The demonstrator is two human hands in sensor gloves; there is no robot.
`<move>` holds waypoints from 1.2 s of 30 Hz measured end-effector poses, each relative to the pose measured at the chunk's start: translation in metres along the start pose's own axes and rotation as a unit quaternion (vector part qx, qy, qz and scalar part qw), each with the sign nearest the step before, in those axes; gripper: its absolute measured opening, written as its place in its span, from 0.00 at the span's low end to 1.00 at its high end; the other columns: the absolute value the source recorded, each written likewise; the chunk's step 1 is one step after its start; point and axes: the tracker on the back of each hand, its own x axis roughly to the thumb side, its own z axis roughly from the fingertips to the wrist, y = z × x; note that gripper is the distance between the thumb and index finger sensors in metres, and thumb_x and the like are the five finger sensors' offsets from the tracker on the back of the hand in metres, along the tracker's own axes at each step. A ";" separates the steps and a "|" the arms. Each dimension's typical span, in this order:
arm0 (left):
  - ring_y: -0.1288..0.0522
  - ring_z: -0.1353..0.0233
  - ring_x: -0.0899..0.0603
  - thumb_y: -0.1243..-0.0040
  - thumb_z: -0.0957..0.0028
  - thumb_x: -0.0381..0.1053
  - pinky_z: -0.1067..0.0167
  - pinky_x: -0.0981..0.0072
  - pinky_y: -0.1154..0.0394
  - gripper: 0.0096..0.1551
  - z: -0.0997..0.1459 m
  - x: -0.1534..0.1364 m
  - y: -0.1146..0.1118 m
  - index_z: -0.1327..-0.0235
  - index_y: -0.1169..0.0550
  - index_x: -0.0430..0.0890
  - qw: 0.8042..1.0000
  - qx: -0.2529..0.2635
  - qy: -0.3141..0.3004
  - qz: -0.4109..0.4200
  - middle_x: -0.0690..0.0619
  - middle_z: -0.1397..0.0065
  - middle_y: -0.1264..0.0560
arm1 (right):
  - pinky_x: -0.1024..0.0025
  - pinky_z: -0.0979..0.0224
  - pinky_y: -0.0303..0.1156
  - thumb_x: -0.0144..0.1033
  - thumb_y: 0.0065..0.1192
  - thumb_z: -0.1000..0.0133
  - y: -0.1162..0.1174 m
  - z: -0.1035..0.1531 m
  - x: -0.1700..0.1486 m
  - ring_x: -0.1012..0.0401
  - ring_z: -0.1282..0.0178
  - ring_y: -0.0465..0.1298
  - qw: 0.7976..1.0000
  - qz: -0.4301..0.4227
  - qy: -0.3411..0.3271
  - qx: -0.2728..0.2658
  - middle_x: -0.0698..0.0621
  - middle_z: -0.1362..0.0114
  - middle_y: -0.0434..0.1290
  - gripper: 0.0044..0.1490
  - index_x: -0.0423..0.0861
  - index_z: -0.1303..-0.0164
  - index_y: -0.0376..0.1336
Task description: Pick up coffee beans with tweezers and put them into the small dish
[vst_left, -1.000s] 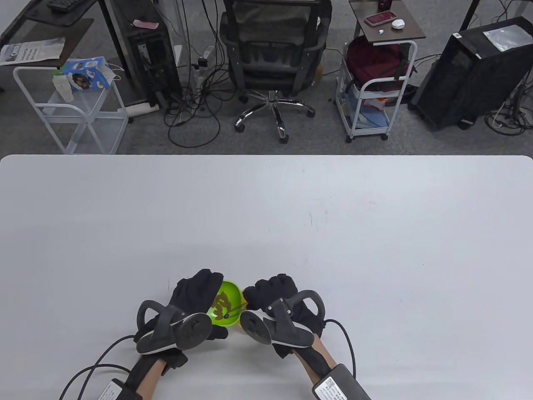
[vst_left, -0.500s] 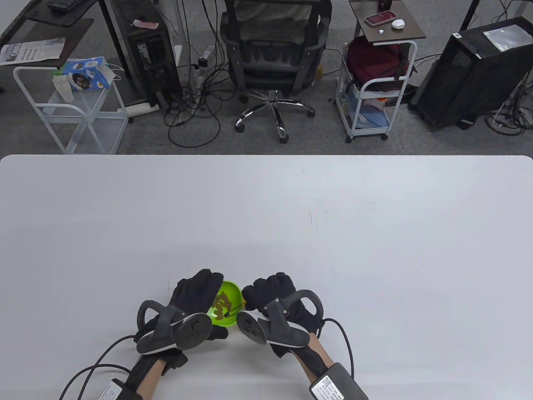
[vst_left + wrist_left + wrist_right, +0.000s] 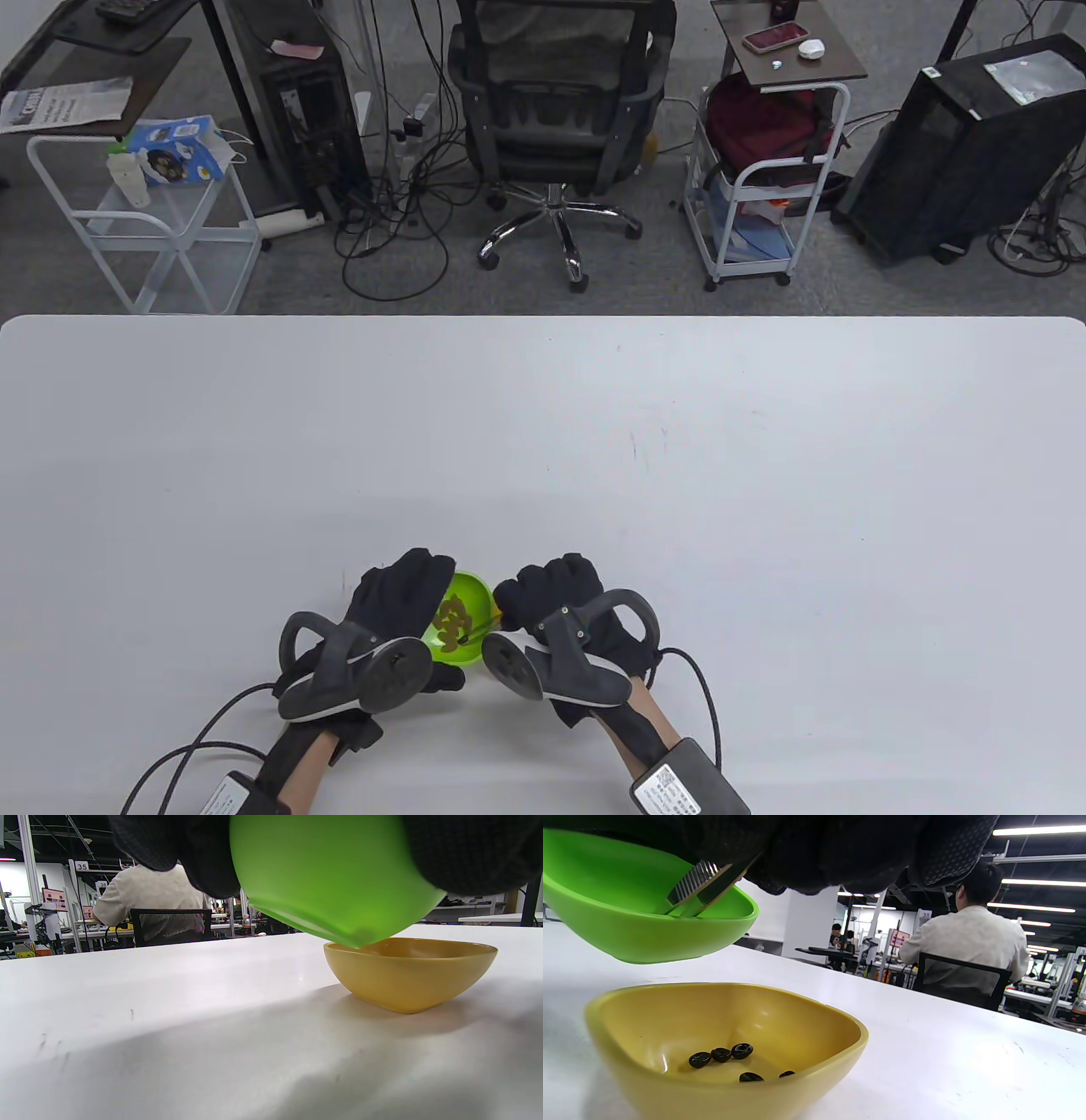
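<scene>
Five coffee beans [image 3: 729, 1056] already lie in the yellow dish [image 3: 814, 1031] on the table [image 3: 594, 424], so the picking is under way. The left hand [image 3: 399, 594] holds the green bowl [image 3: 471, 594] of beans tilted above it while the right hand [image 3: 551, 590] grips the tweezers [image 3: 695, 887], tips down inside that bowl. Next comes closing on one bean, lifting it over the rim and dropping it into the dish just below.

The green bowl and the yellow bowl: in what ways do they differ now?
The green bowl is lifted and tilted, gripped by the left hand; the yellow bowl stands level on the table. The tweezers, held by the right hand, reach into the green bowl; the yellow bowl holds only a few beans. Both share a similar shape.
</scene>
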 end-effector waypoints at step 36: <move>0.24 0.22 0.32 0.36 0.67 0.74 0.26 0.33 0.29 0.71 0.001 -0.002 0.000 0.14 0.38 0.34 1.000 0.004 0.002 0.004 0.31 0.14 0.37 | 0.42 0.21 0.67 0.43 0.50 0.49 -0.007 0.020 -0.076 0.58 0.50 0.77 0.987 -0.097 0.124 -0.005 0.56 0.46 0.74 0.25 0.55 0.41 0.64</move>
